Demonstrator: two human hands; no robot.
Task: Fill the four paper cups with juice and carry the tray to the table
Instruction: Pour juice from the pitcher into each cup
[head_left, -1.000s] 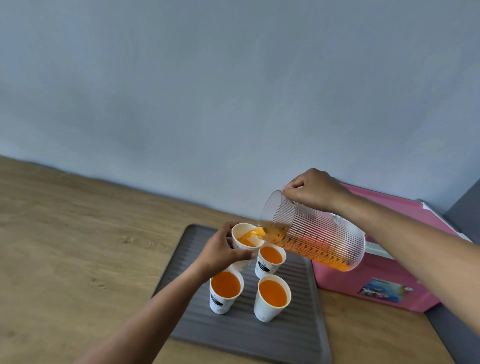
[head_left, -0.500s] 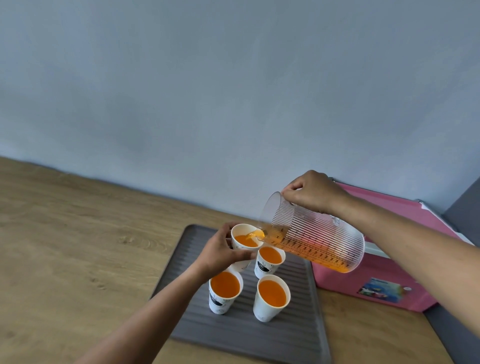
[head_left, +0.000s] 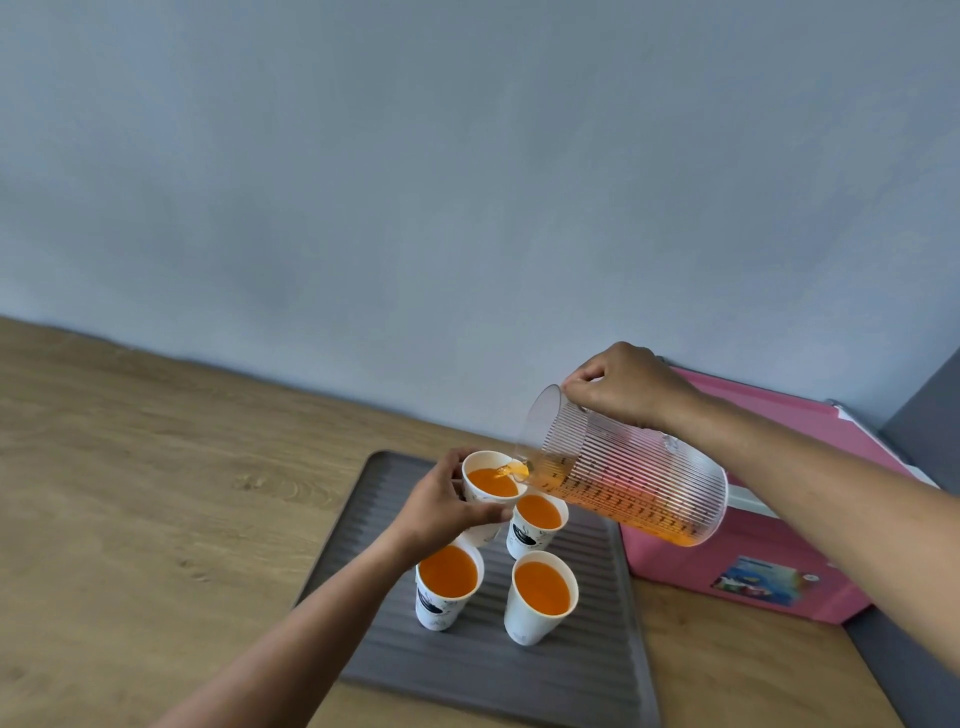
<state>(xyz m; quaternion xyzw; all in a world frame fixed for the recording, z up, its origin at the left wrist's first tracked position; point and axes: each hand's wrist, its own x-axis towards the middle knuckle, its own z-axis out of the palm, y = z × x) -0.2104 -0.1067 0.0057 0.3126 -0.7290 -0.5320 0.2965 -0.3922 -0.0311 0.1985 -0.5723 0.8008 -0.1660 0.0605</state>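
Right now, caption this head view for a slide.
Right hand pours juice from pitcher into paper cup gripped by left hand.

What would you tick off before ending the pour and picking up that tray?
1. Other three cups filled and upright on the tray: ok.
2. Fourth cup full enough: cannot tell; juice is streaming in from the jug.
3. Fourth cup steadied: ok; the left hand holds it.
4. Jug upright: not ok; the right hand grips it tilted.
5. Both hands free for the tray: not ok.
6. Tray free of spills: ok, none visible.
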